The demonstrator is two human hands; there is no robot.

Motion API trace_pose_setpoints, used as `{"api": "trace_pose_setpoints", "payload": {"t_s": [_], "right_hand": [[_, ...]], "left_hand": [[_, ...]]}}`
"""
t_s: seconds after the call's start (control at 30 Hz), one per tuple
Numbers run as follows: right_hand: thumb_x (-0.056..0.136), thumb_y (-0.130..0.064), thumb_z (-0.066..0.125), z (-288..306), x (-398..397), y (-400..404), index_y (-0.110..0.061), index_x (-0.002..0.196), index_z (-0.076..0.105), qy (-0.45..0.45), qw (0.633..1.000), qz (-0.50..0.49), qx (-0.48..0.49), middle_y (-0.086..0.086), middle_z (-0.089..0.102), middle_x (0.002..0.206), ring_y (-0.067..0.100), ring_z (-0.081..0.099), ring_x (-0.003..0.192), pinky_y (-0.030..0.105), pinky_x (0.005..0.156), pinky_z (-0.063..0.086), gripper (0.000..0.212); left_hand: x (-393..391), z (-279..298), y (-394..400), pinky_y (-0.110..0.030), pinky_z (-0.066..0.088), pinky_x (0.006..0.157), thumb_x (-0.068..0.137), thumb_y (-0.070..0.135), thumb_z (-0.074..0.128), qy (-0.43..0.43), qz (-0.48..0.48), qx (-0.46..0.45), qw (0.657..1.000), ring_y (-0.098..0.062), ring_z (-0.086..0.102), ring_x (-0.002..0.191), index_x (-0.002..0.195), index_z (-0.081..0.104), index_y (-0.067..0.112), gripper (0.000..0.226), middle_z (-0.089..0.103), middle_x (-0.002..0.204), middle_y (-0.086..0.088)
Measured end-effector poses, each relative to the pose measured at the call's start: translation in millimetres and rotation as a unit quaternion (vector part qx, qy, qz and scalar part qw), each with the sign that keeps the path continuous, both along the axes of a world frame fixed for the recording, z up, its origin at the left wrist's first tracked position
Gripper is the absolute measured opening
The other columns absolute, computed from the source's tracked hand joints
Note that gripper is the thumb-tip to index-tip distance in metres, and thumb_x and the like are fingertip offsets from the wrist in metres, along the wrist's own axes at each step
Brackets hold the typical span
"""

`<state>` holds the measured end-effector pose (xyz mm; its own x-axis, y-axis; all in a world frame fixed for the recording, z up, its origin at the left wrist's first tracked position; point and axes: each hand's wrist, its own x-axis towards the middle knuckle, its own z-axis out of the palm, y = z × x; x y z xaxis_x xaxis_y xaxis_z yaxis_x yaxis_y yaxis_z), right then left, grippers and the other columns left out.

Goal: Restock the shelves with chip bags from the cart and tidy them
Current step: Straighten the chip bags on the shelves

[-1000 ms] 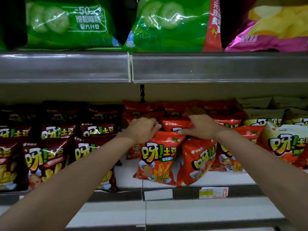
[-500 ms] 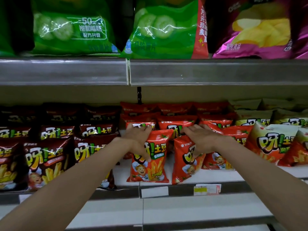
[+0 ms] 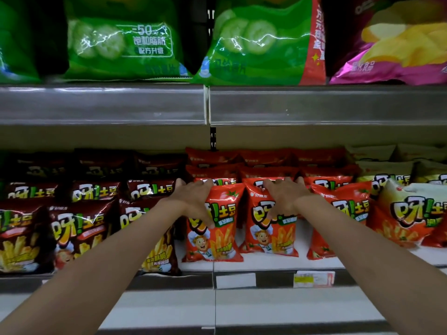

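Meanwhile both hands gripped red chip bags at the shelf front.

Left hand (image 3: 194, 198) clasped the top of the left red bag (image 3: 214, 234), thumb down its face; right hand (image 3: 284, 198) held the right red bag (image 3: 271, 234) likewise. Both bags stood upright, side by side, on the white shelf (image 3: 266, 263). Brown bags (image 3: 79, 228) stood to the left, pale ones (image 3: 408, 211) to the right, green bags (image 3: 125, 42) above.

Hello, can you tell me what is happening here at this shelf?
A person is tidying snack bags on a store shelf. The left hand grips the top of one red chip bag, and the right hand grips the red bag beside it. Both bags stand upright at the front of the red row, between dark brown bags and pale yellow ones.
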<state>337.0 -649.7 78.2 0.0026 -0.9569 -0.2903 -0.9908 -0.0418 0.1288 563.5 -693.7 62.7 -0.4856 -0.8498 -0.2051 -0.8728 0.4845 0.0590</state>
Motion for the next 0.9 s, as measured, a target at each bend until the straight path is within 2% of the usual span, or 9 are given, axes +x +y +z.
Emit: {"api": "trace_pose_setpoints", "payload": {"t_s": [0.17, 0.33, 0.5, 0.6, 0.67, 0.73, 0.8, 0.9], "right_hand": [[0.083, -0.041, 0.07, -8.1, -3.9, 7.7, -0.019, 0.151, 0.011, -0.033, 0.999, -0.031, 0.013, 0.013, 0.014, 0.156, 0.032, 0.006, 0.146, 0.054, 0.115, 0.014, 0.093], [0.08, -0.046, 0.072, -1.9, -0.6, 15.4, -0.019, 0.15, 0.011, -0.028, 0.999, -0.041, -0.014, 0.013, 0.009, 0.153, 0.03, 0.008, 0.144, 0.051, 0.115, 0.016, 0.097], [0.082, -0.046, 0.069, 3.1, 11.2, 34.5, -0.021, 0.152, 0.005, -0.059, 0.994, -0.023, -0.086, 0.01, 0.014, 0.15, 0.028, 0.011, 0.142, 0.048, 0.117, 0.012, 0.098], [0.086, -0.044, 0.066, 4.9, 22.3, 53.9, -0.018, 0.152, 0.009, -0.089, 0.988, -0.008, -0.129, 0.01, 0.017, 0.15, 0.028, 0.014, 0.141, 0.047, 0.116, 0.016, 0.091], [0.087, -0.043, 0.065, 8.7, 30.5, 69.9, -0.017, 0.152, 0.013, -0.116, 0.983, -0.009, -0.143, 0.01, 0.017, 0.152, 0.028, 0.013, 0.142, 0.048, 0.114, 0.019, 0.087], [0.088, -0.042, 0.064, 12.4, 39.5, 86.0, -0.017, 0.151, 0.016, -0.157, 0.978, -0.021, -0.139, 0.01, 0.016, 0.154, 0.029, 0.011, 0.144, 0.051, 0.114, 0.021, 0.083], [0.088, -0.042, 0.065, 14.8, 48.8, 100.1, -0.018, 0.149, 0.021, -0.185, 0.972, -0.02, -0.14, 0.009, 0.019, 0.152, 0.028, 0.015, 0.141, 0.051, 0.113, 0.025, 0.079], [0.088, -0.041, 0.065, 18.9, 68.7, 114.6, -0.02, 0.148, 0.024, -0.218, 0.966, -0.001, -0.136, 0.006, 0.025, 0.147, 0.025, 0.021, 0.138, 0.046, 0.111, 0.03, 0.076]], "left_hand": [[-4.7, -5.9, 5.2, -0.043, 0.017, 0.109, 0.068, 0.056, 0.077, 0.001, -0.004, -0.023, 1.0, -0.021, 0.038, 0.129, 0.14, 0.025, 0.019, 0.096, 0.043, 0.137, -0.001], [-11.0, -0.4, 10.2, -0.048, 0.011, 0.113, 0.068, 0.056, 0.077, -0.009, -0.004, -0.039, 0.999, -0.024, 0.034, 0.134, 0.145, 0.02, 0.016, 0.104, 0.042, 0.14, -0.007], [-14.3, 6.2, 24.3, -0.056, 0.003, 0.116, 0.065, 0.059, 0.078, -0.014, 0.014, -0.081, 0.997, -0.029, 0.023, 0.139, 0.146, 0.018, 0.013, 0.111, 0.03, 0.144, -0.011], [-12.0, 12.2, 39.9, -0.053, 0.005, 0.118, 0.07, 0.058, 0.075, 0.044, 0.03, -0.123, 0.991, -0.028, 0.024, 0.137, 0.141, 0.028, 0.016, 0.095, 0.03, 0.142, -0.011], [-9.2, 14.2, 52.4, -0.049, 0.015, 0.117, 0.078, 0.055, 0.069, 0.082, 0.029, -0.144, 0.986, -0.027, 0.028, 0.133, 0.139, 0.033, 0.017, 0.08, 0.032, 0.14, -0.011], [-3.0, 14.2, 65.0, -0.044, 0.03, 0.11, 0.084, 0.048, 0.066, 0.146, 0.039, -0.114, 0.982, -0.027, 0.035, 0.129, 0.135, 0.038, 0.016, 0.066, 0.034, 0.136, -0.01], [4.7, 15.3, 78.3, -0.037, 0.039, 0.102, 0.087, 0.04, 0.066, 0.237, 0.064, -0.044, 0.968, -0.027, 0.041, 0.124, 0.131, 0.043, 0.014, 0.056, 0.036, 0.134, -0.01], [20.9, 18.7, 99.6, -0.026, 0.039, 0.09, 0.088, 0.033, 0.067, 0.276, 0.068, -0.005, 0.959, -0.026, 0.049, 0.115, 0.124, 0.051, 0.014, 0.044, 0.039, 0.122, -0.009]]}}
